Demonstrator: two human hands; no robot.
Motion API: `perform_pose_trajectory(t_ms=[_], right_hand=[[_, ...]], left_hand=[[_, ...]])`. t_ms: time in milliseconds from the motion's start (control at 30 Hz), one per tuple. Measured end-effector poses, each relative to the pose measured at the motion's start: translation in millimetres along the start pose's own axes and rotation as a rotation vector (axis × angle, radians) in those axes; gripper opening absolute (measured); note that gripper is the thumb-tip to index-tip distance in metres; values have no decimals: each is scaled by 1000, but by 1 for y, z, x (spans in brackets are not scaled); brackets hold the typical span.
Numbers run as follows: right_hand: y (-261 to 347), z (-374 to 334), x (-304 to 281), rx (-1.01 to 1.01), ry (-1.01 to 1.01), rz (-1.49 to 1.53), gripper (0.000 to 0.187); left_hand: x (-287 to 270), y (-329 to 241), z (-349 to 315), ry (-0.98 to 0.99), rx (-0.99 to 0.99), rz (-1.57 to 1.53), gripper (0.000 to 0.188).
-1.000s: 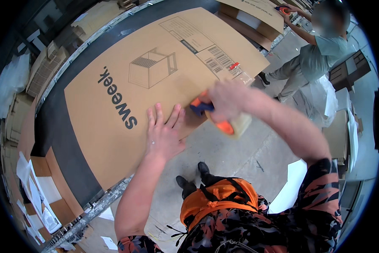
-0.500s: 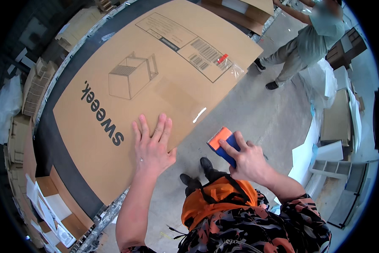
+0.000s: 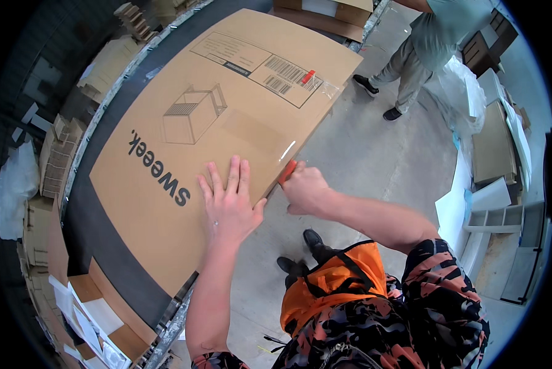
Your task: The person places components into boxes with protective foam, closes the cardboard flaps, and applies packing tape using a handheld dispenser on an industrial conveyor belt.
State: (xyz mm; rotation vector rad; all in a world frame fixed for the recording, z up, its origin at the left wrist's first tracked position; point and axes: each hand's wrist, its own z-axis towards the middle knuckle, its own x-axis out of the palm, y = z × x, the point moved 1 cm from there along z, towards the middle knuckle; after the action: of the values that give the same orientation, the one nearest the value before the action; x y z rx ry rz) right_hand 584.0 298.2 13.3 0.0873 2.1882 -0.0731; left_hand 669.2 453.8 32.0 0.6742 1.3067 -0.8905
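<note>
Now that your right hand (image 3: 307, 189) has swung in, curled round an orange tool (image 3: 287, 173) (mostly hidden), work is back beside the box (image 3: 233, 111), which lies on the dark table (image 3: 107, 246) under your flat, spread left hand (image 3: 230, 209), gripping nothing.

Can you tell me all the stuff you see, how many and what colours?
Large carton: 1, brown, centre
Conveyor belt: 1, dark grey, under it
Tape dispenser: 1, orange part showing, carton's edge
Other cartons: at least 2, brown, lower left and top
Cardboard stacks: several, brown, left
Plastic bundles: 2, whitish, far left and upper right
Co-worker: 1, pale shirt, upper right
Bag: 1, orange, wearer's waist
Left hand: 1, bare, flat on carton
Right hand: 1, bare, gripping dispenser
</note>
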Motion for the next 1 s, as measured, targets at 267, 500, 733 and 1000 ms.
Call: perform_pose_trajectory(t_ms=[267,500,733,1000], right_hand=[[-16,-88,93,358,-274,454,61],[38,-105,-55,13,-660,514,57],[104,0,-213,37,-287,247,52],[127,37,-213,44,61,165,64]], left_hand=[[-4,38,-87,78,-131,41,102],[20,48,-94,-159,-106,-137,94],[25,29,-94,-371,-402,-596,117],[27,19,-95,-481,-479,-665,128]])
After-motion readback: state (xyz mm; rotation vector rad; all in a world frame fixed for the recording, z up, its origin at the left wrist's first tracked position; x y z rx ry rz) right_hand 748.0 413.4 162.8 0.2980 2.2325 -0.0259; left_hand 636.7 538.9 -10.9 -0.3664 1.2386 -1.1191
